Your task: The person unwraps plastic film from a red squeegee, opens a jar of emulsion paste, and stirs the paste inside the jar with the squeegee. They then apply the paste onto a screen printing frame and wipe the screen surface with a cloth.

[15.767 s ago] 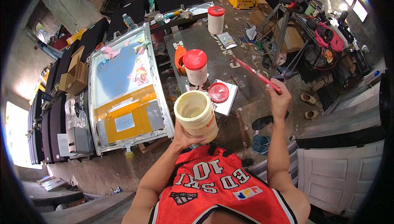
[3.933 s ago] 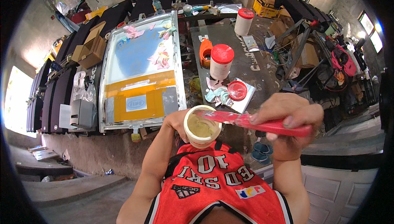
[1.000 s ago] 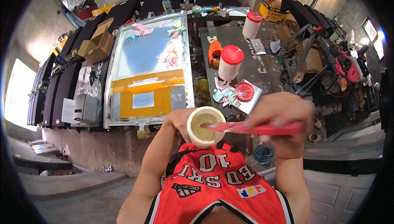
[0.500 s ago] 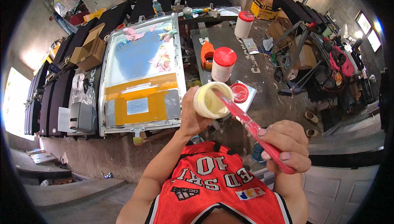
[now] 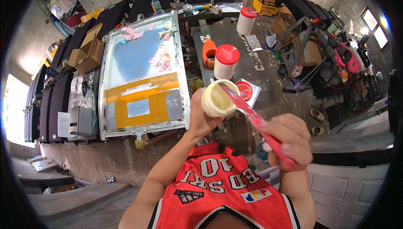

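Head cam: left hand [image 5: 201, 118] cupped round an open cream tub [image 5: 213, 112] by the tabletop [image 5: 222, 32] near edge, right hand [image 5: 290, 139] gripping a red tool [image 5: 254, 118], tip at the tub's mouth.

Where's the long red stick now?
In the head view, the red stick is right of centre, in the right hand, its far end at the open tub's mouth, which the left hand holds.
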{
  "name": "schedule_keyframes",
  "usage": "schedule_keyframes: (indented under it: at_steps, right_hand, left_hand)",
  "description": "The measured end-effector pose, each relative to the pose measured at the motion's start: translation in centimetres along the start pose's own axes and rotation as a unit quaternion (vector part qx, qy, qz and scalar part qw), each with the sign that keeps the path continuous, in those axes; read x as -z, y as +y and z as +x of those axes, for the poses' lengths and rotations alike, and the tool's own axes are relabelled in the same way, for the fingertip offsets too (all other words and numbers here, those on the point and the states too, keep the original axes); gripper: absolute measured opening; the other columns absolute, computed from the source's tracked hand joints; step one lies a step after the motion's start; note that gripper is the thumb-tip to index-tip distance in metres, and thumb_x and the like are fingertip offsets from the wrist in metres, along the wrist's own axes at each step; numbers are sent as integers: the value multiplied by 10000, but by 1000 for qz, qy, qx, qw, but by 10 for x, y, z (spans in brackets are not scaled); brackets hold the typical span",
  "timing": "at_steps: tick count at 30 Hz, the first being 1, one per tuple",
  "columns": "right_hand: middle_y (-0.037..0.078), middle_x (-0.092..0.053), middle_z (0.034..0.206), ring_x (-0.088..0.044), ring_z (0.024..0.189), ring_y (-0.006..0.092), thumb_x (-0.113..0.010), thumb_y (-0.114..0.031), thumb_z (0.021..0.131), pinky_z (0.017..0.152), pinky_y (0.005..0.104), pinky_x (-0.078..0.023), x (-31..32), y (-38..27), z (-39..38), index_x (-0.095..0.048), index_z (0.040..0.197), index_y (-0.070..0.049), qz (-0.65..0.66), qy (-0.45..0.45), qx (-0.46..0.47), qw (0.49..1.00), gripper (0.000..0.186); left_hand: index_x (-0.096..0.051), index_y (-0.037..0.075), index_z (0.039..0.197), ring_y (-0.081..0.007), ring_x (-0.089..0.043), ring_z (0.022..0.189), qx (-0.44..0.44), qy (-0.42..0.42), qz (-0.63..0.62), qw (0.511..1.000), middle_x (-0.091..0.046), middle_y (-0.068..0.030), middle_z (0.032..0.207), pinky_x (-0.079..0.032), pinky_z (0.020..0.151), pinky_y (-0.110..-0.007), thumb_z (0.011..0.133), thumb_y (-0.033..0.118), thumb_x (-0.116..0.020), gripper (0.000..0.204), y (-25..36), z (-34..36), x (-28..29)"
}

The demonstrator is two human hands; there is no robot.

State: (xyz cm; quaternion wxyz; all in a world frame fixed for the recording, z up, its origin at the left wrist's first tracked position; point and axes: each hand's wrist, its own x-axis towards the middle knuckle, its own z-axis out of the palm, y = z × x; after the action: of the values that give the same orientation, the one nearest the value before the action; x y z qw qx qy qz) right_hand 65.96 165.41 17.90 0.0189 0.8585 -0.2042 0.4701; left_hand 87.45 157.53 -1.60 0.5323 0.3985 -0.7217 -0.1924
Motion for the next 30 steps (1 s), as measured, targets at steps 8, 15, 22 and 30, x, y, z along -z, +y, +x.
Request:
schedule_keyframes:
  at_steps: [8, 15, 22, 30]
  right_hand:
    - [210, -707, 1018, -710, 761, 338, -747, -39, 781, 605, 423, -561, -34, 33, -9, -447, 1128, -84, 60, -21, -45, 997, 461]
    - [202, -686, 1061, -693, 812, 348, -735, -4, 768, 673, 397, -564, -48, 44, -36, -491, 1067, -36, -2, -96, -82, 992, 387]
    - [170, -690, 1032, -692, 809, 346, -706, 2, 820, 701, 416, -567, -72, 52, -70, -449, 1155, -50, 57, -59, -116, 990, 426]
    - [192, -706, 956, -707, 779, 330, -675, -22, 888, 673, 395, -553, -46, 55, -64, -399, 1128, -67, 19, -2, -117, 993, 369]
  left_hand:
    - [-368, 13, 1398, -390, -486, 1221, 31, 17, -48, 998, -503, -187, 1297, -382, 1054, -466, 604, 162, -924, 980, -20, -17, -22]
    - [-366, 5, 1397, -373, -505, 1200, 52, 60, -81, 994, -491, -183, 1301, -394, 1041, -443, 611, 173, -929, 982, -39, -43, -57]
    - [-305, 21, 1422, -280, -488, 1236, 123, 96, -254, 954, -455, -140, 1293, -382, 1076, -411, 654, 86, -912, 981, -59, -75, -84]
    - [-155, 33, 1497, -328, -384, 1322, 74, 65, -102, 990, -292, -171, 1429, -308, 1140, -439, 664, 87, -886, 1110, -68, -88, -105]
